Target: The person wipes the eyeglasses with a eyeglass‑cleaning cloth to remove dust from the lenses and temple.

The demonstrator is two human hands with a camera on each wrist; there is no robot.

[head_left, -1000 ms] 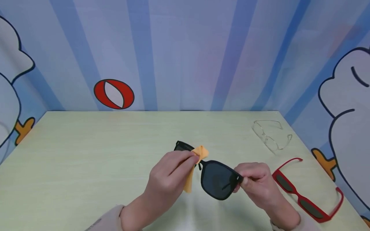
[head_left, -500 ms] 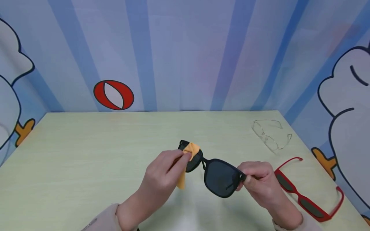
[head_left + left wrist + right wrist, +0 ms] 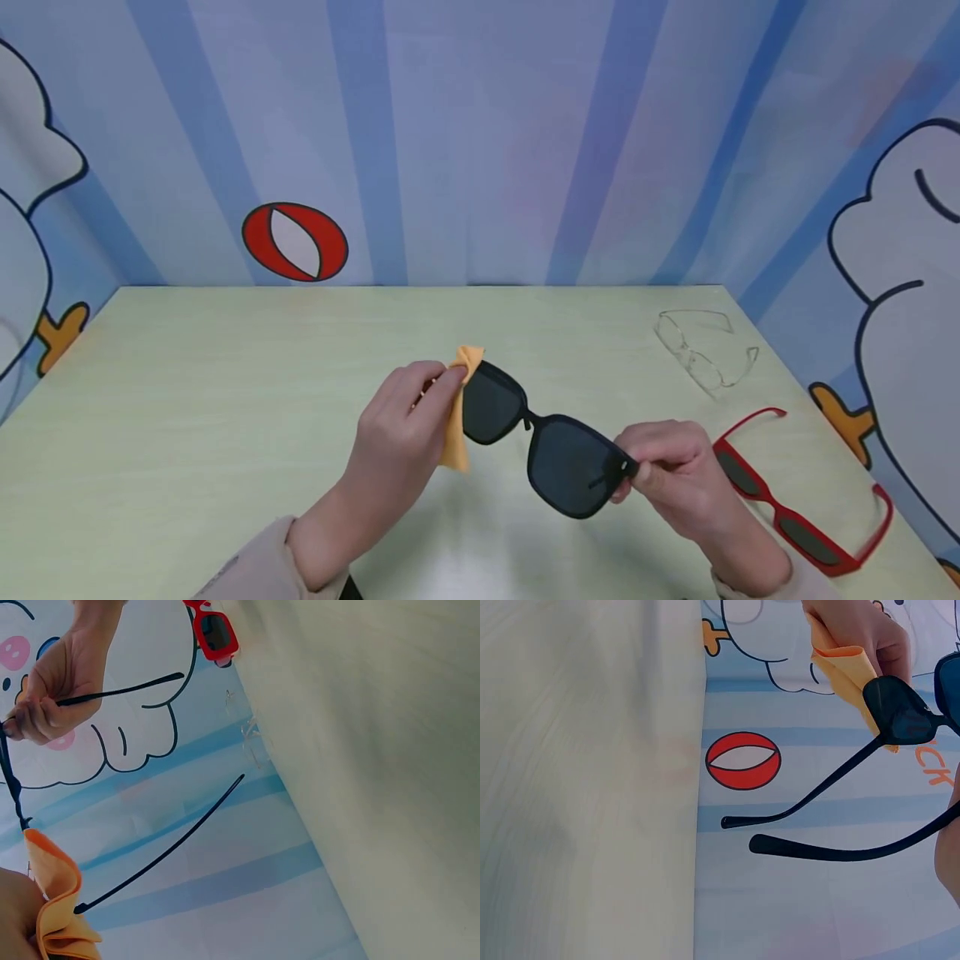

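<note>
Black sunglasses with dark lenses are held up over the table, tilted down to the right, both temples unfolded. My right hand pinches them at the right hinge corner, thumb in front. At the other end, my left hand pinches an orange cloth at the outer edge of the left lens, and the cloth covers that corner of the frame. In the left wrist view the cloth is folded in ruffles beside the bridge end. The right wrist view shows both temples pointing away from the lenses.
Red-framed sunglasses lie on the pale table right beside my right hand. Behind them, near the far right corner, rest thin wire-rimmed glasses. A blue striped backdrop with cartoon figures stands along the table's back and sides.
My left hand has slid the cloth leftward, from near the bridge across the left lens to its outer edge, baring that lens. The right hand's grip stays nearly the same.
</note>
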